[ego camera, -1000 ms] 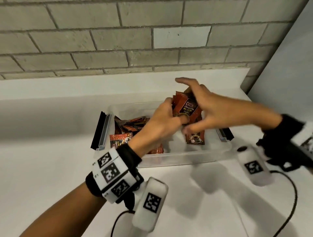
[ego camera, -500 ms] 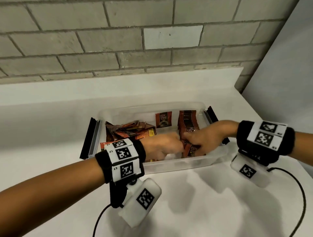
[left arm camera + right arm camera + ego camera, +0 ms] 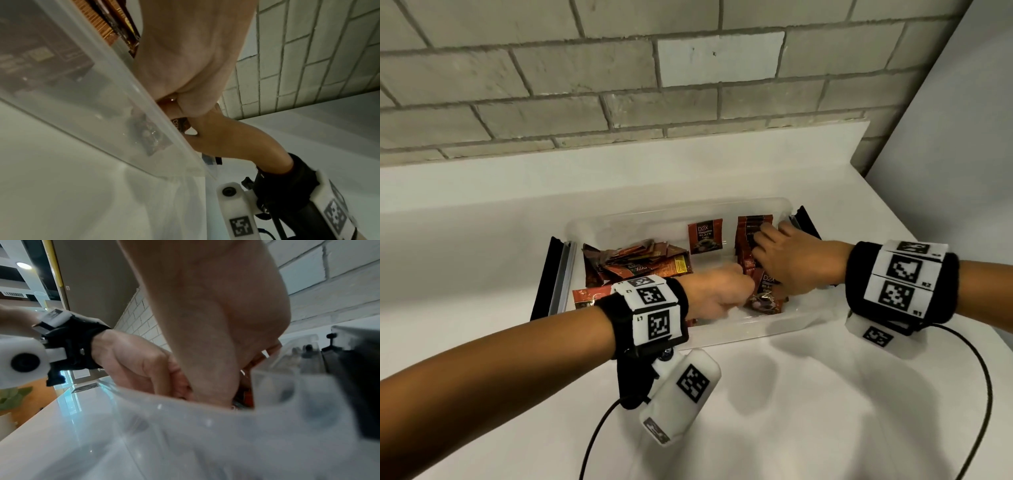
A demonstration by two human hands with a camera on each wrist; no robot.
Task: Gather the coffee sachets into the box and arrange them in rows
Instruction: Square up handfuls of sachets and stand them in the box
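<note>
Sorting inside the box [image 3: 726, 337] is the step in hand: every sachet in view is already in it, and the rows are only begun.

At the left end lies a loose heap [image 3: 635, 262] of sachets, overlapping at all angles and not yet arranged. One more sachet [image 3: 589, 297] lies flat at the near left corner, partly hidden by the left wristband.

The left hand [image 3: 714, 296] is in the middle of the box, near the front wall, fingers curled into a fist. Its knuckles meet the right-hand sachets, but whether it pinches one I cannot tell; the left wrist view shows only the palm and a scrap of wrapper [image 3: 180, 124] at the fingertips.

Behind it a single sachet [image 3: 704, 236] leans upright against the back wall, label facing forward.

At the right end stands the started row [image 3: 751, 228], sachets packed on edge. The right hand [image 3: 796, 262] lies over it, fingers fairly straight and spread on the tops, thumb low near the front sachet [image 3: 767, 296], which leans forward. It looks to be pressing the row together, not gripping.

The next move, I judge, calls for the right hand to hold the row firm while the left tucks the leaning front sachet upright against it, then for fetching more from the heap. The thin packets will likely topple if the pressure is let off too soon.

The box sits on a white surface [image 3: 808, 411] against a brick wall.
</note>
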